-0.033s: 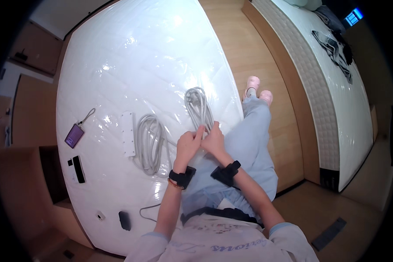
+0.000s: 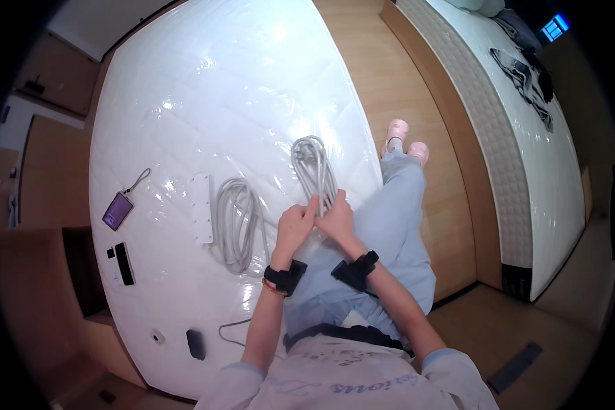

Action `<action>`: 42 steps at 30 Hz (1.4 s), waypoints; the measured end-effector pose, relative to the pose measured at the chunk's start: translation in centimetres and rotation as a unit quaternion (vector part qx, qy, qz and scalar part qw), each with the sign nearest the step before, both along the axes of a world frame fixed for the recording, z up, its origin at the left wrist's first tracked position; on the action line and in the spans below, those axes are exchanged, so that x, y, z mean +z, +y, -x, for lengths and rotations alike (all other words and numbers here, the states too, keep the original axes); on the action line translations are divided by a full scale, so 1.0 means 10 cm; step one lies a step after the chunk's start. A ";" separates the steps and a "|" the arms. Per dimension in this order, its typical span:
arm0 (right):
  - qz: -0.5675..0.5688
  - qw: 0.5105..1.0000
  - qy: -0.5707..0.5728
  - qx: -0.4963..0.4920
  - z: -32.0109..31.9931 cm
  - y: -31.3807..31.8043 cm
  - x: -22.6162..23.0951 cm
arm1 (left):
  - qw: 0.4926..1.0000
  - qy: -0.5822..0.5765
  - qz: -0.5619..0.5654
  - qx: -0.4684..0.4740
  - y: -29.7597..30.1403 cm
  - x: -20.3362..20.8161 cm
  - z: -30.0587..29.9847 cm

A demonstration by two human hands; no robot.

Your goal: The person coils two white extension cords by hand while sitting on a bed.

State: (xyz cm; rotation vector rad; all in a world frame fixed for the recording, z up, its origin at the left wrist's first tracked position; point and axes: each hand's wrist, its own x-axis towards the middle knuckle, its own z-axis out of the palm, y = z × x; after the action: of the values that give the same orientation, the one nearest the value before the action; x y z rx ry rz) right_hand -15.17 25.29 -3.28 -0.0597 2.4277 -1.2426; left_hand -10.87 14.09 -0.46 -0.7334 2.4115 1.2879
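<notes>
A grey cable (image 2: 313,164), wound into a long narrow loop, lies on the plastic-covered mattress (image 2: 205,116) just ahead of my hands. Its near end is gripped by my left hand (image 2: 296,227) and my right hand (image 2: 335,217), held close together with fingers closed. The fingers hide the part of the cable between them. Left of my hands a larger, looser cable coil (image 2: 236,225) rests on the mattress. Beside that coil lies a long white power strip (image 2: 201,208). A black strapped device sits on each wrist.
Toward the left edge lie a purple phone-like device (image 2: 118,210) with a strap, a black-and-white device (image 2: 124,264), a small white piece (image 2: 158,337) and a dark oval object (image 2: 195,345). My legs (image 2: 389,219) stretch along the right side. A second mattress (image 2: 506,137) stands farther right.
</notes>
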 end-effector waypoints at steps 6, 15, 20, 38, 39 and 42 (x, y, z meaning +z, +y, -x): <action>0.221 0.974 -0.046 -0.036 0.10 0.13 -0.52 | 0.979 0.048 -0.176 0.094 -0.08 -0.17 -0.09; 0.358 0.920 -0.156 -0.035 0.08 0.15 -0.28 | 0.879 0.197 0.416 0.123 -0.26 -0.15 -0.60; 0.423 0.887 -0.182 -0.038 0.10 0.18 -0.16 | 0.931 0.156 0.326 0.043 -0.63 -0.11 -0.70; 0.457 0.872 -0.136 -0.106 0.12 0.28 -0.19 | 0.846 0.332 0.376 0.182 -0.90 0.22 -1.20; 0.460 0.871 -0.138 -0.103 0.13 0.29 -0.20 | 0.906 0.311 0.254 0.133 -0.73 0.14 -1.14; 0.464 0.866 -0.150 -0.107 0.13 0.27 -0.16 | 0.912 0.303 0.274 0.030 -0.50 -0.06 -0.92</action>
State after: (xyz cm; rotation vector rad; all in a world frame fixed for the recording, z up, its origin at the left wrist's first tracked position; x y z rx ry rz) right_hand -16.49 27.98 -4.92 0.1262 1.4128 -2.2192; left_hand -1.72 9.09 -1.06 -0.5943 3.3590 0.9447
